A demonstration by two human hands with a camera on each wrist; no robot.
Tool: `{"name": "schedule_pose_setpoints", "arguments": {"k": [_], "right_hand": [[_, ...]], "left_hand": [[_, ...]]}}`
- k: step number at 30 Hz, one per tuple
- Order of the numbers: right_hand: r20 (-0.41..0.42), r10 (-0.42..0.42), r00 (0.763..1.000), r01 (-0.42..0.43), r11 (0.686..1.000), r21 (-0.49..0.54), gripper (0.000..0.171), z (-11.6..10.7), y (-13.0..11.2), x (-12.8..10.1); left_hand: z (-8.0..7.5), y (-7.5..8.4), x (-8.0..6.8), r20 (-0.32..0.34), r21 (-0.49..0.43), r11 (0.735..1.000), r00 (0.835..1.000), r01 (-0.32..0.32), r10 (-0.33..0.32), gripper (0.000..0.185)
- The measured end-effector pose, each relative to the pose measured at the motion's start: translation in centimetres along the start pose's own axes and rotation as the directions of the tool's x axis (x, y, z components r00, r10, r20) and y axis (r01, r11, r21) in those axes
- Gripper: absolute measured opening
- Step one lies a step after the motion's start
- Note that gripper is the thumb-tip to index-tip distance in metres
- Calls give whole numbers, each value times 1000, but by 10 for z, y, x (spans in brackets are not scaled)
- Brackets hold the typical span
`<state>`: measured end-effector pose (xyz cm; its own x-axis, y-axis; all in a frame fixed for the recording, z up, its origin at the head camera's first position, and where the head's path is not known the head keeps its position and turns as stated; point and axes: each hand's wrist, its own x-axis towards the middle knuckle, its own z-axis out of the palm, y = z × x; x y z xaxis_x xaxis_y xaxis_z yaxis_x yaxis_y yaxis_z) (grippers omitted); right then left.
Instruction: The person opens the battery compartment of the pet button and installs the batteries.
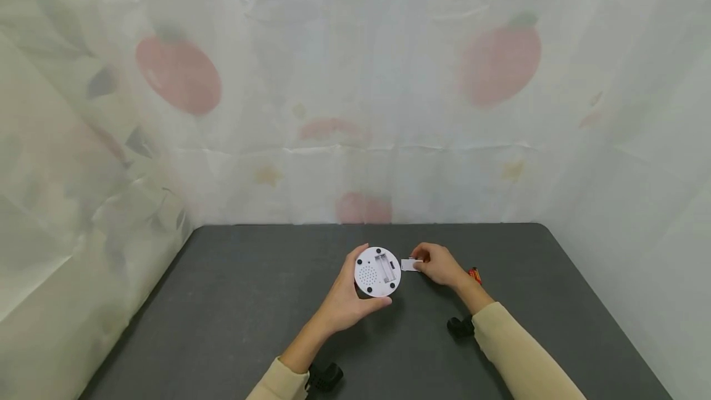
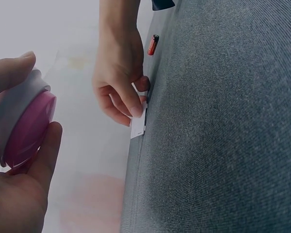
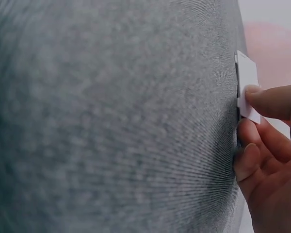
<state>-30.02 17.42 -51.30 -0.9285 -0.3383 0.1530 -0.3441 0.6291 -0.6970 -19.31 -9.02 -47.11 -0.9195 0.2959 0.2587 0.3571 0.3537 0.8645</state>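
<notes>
Head view | round device (image 1: 378, 271) underside up | battery slot runs near-far

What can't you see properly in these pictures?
- Round white device: head view too small to show what lies in its open battery slot; in the left wrist view the left hand covers much of it.
- Small white cover: right wrist view, right hand fingertips hide part.
- Battery: label too small.

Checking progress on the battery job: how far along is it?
Done: the cover is off and the device's bay shows open, seemingly empty. In hand: left hand holds the device, right hand pinches the cover on the table. Left: the battery still lies on the table.
</notes>
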Motion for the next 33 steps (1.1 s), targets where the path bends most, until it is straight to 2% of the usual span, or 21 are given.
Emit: {"name": "schedule_pose_setpoints", "arguments": {"k": [3,12,18,26,33], "right_hand": [[4,-10,1000,10,999,-46,13,1,-1,0],[-31,-37,999,33,995,-99,16,-4,-5,-6],[-2,-55,999,53,981,-186,18,-13,-14,-13],[25,-178,984,173,905,-388,26,-25,-21,-28],[87,-201,976,218,852,-477,41,-37,-18,-46]], "left_hand": [[0,0,0,0,0,1000,1000,-2,2,108],[0,-1,0,-8,8,1000,1000,-17,17,107],[-1,-2,1,-13,5,1000,1000,-12,12,108],[-2,-3,0,-13,2,1000,1000,-14,15,108],[-3,-5,-1,-22,12,1000,1000,-9,9,107]]}}
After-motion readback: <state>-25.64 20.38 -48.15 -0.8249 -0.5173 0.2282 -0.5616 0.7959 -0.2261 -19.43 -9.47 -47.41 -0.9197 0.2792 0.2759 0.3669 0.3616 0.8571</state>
